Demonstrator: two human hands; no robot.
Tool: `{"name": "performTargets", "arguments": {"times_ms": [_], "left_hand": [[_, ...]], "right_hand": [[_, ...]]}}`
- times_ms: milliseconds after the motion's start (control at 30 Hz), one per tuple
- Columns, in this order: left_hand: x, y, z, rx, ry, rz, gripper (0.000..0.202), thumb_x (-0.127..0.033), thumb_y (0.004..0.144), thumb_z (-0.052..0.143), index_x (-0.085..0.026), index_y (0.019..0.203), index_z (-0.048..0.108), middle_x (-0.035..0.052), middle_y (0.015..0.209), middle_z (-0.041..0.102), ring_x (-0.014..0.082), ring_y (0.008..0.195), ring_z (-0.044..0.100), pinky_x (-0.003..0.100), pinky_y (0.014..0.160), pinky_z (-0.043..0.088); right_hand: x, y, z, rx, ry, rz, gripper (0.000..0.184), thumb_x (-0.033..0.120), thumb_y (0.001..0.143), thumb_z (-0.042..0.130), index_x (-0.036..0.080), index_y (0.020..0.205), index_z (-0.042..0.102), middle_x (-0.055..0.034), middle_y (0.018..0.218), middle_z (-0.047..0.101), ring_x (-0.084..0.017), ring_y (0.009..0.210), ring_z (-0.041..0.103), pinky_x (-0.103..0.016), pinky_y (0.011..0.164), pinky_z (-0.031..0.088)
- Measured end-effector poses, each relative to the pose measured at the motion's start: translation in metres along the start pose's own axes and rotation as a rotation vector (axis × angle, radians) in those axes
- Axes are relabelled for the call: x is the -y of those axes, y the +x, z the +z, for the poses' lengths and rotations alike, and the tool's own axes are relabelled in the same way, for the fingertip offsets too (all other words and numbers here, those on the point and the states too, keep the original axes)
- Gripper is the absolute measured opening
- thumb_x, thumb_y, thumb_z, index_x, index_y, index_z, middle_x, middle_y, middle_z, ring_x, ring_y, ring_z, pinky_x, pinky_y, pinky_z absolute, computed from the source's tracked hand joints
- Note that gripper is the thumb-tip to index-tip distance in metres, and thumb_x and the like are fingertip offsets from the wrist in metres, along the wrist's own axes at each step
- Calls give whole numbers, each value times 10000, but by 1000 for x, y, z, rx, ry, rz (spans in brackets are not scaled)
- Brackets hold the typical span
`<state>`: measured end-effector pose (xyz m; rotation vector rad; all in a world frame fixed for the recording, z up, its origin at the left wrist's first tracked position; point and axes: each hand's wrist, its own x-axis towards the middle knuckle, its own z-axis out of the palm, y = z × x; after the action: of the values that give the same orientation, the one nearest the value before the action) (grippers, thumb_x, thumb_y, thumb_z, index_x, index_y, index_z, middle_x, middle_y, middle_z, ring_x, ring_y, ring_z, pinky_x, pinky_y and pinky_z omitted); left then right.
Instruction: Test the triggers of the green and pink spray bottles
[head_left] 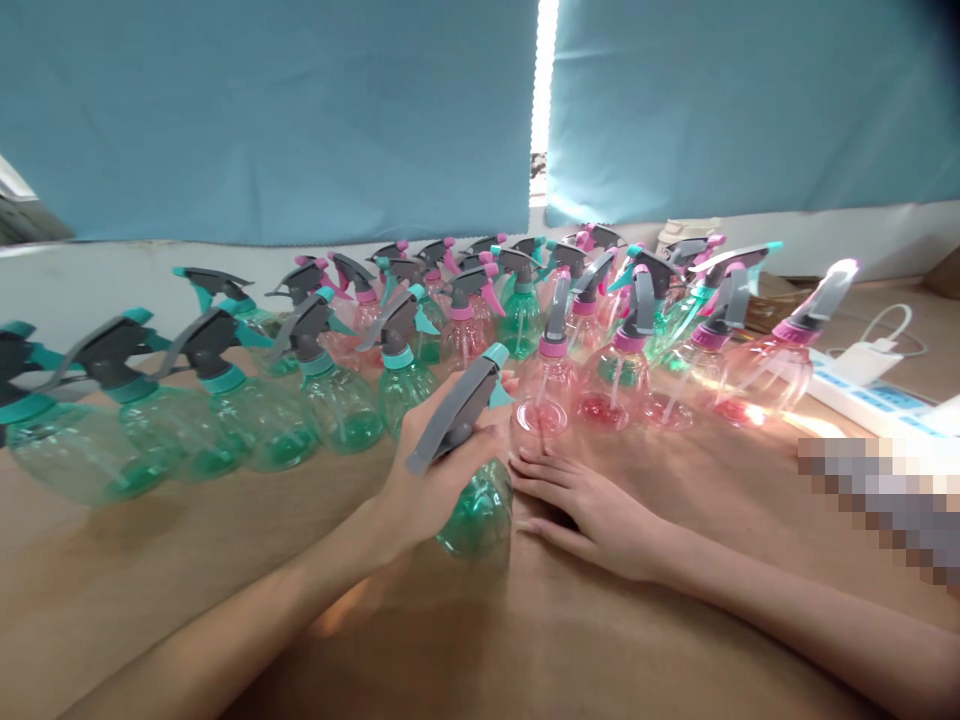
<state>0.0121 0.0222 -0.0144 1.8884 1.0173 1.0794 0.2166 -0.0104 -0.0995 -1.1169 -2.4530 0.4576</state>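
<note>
My left hand [431,470] is wrapped round the neck of a green spray bottle [480,510] with a grey trigger head, held upright on the brown table [225,560]. My right hand [581,505] lies flat on the table just right of that bottle, fingers stretched out and touching its base. Directly behind stands a pink spray bottle [544,395].
Several green spray bottles [247,410] line the left and several pink ones [720,370] the right, filling the table's far half. A white power strip [870,395] with a charger lies at right. Blue curtains [300,110] hang behind. A blurred patch covers the right edge.
</note>
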Motion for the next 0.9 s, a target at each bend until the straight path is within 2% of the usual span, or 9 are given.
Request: {"name": "performTargets", "arguments": {"times_ms": [267, 733, 900], "left_hand": [[3, -1, 0, -16, -30, -9, 119, -276, 841, 593, -249, 787, 490, -51, 654, 446, 137, 596, 436, 288, 598, 366], [2, 0, 0, -14, -35, 2, 96, -294, 823, 608, -252, 833, 522, -51, 659, 453, 138, 598, 428, 293, 593, 353], [-3, 2, 0, -2, -41, 6, 134, -242, 796, 592, -243, 769, 461, -63, 630, 416, 133, 591, 434, 296, 608, 350]], "right_hand": [[0, 0, 0, -8, 11, -4, 540, 490, 976, 443, 178, 1416, 484, -102, 1467, 478, -265, 1371, 411, -486, 1142, 329], [1, 0, 0, -8, -8, -9, 542, 483, 975, 448, 166, 1413, 485, -103, 1472, 472, -258, 1375, 407, -469, 1152, 320], [0, 0, 0, -4, -12, -11, 545, 488, 977, 442, 166, 1415, 482, -104, 1470, 473, -256, 1372, 412, -473, 1150, 321]]}}
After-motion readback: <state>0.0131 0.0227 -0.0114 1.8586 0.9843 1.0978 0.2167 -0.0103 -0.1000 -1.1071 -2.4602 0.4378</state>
